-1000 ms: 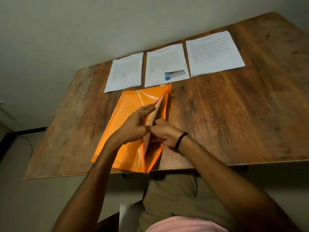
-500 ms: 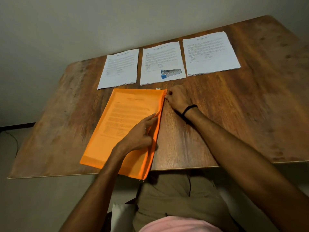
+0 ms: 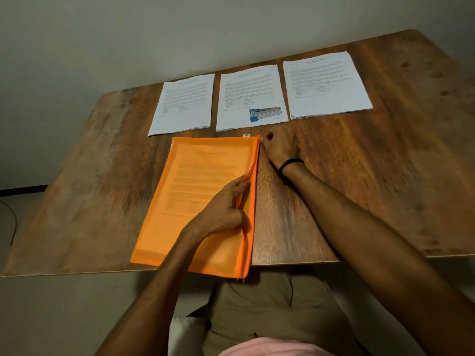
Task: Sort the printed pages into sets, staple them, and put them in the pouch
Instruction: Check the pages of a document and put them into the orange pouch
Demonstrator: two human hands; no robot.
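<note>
Pouch (image 3: pixel 164 227) lies flat at the desk's (image 3: pixel 359 201) near edge, left of centre, near end overhanging, with a printed set (image 3: pixel 203 181) showing through it. Your left hand (image 3: pixel 221 211) rests on it, fingers pinching the right-side seam; your right hand (image 3: pixel 279 150) is curled at its far right corner, gripping there. Page stacks (image 3: pixel 246 93) line the far edge, stapler (image 3: pixel 266 113) on the middle one.

The pouch (image 3: pixel 195 201) is coloured bright orange, with dark print showing through. The pages (image 3: pixel 326 83) are seen as white, covered by fine grey text. The stapler (image 3: pixel 266 113) is finished silver and blue. The tabletop (image 3: pixel 359 176) is grained in streaky brown.
</note>
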